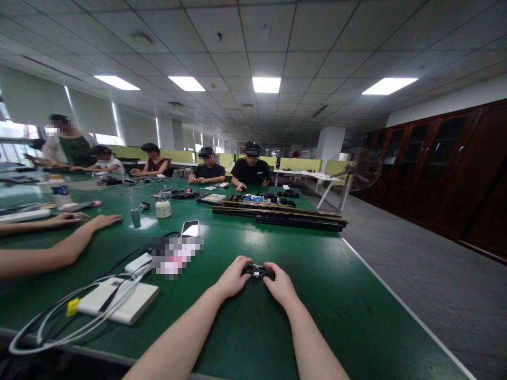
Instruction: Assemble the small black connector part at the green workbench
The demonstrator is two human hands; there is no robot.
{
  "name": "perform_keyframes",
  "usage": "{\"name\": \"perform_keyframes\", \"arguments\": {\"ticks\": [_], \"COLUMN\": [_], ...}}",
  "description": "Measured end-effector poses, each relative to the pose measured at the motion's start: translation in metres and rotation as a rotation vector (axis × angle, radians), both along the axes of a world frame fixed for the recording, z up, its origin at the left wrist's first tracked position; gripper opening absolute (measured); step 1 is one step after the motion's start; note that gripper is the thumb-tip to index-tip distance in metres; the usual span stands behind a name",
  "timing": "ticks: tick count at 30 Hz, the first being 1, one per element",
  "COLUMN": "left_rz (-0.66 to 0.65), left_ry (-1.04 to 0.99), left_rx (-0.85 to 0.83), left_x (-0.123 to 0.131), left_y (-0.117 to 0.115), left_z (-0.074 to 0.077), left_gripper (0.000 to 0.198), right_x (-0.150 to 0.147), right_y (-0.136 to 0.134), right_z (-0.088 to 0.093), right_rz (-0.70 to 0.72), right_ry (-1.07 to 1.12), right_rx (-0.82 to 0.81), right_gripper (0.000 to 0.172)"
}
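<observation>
Between my two hands is a small black device (257, 271) with silvery and white parts showing in its middle; its exact kind is too small to make out. My left hand (234, 278) curls its fingers round the device's left end. The right end is gripped by my right hand (281, 285), thumb on the near side and fingers on the far side. Both hands rest low over the green table (253, 327). My fingers cover the two ends of the device.
Left of me lie a white flat box (137, 301), looped white cables (43, 330) and a phone (190, 229). A co-worker's hand (103, 221) rests farther left, near a small jar (162, 208). Long black rails (301, 221) lie ahead. Several people sit beyond; a fan (352, 169) stands right.
</observation>
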State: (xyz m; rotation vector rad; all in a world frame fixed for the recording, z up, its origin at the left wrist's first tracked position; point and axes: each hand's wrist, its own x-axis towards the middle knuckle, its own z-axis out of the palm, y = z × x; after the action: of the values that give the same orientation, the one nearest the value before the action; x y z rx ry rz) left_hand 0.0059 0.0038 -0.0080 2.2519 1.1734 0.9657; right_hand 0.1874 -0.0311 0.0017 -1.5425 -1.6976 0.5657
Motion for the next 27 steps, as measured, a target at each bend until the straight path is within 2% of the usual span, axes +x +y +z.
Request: {"name": "perform_keyframes", "arguments": {"ticks": [13, 27], "left_rz": [0.014, 0.017], "left_ry": [0.026, 0.063], "left_rx": [-0.014, 0.003], "left_x": [-0.0008, -0.0015], "left_y": [0.0008, 0.0005], "left_z": [-0.0009, -0.0004], "left_gripper": [0.049, 0.045], "right_x": [0.0012, 0.0006], "right_y": [0.0012, -0.0006], "right_z": [-0.0004, 0.0032], "right_rz": [0.012, 0.021], "right_ry": [0.011, -0.014], "right_rx": [-0.002, 0.009], "right_gripper": [0.036, 0.028]}}
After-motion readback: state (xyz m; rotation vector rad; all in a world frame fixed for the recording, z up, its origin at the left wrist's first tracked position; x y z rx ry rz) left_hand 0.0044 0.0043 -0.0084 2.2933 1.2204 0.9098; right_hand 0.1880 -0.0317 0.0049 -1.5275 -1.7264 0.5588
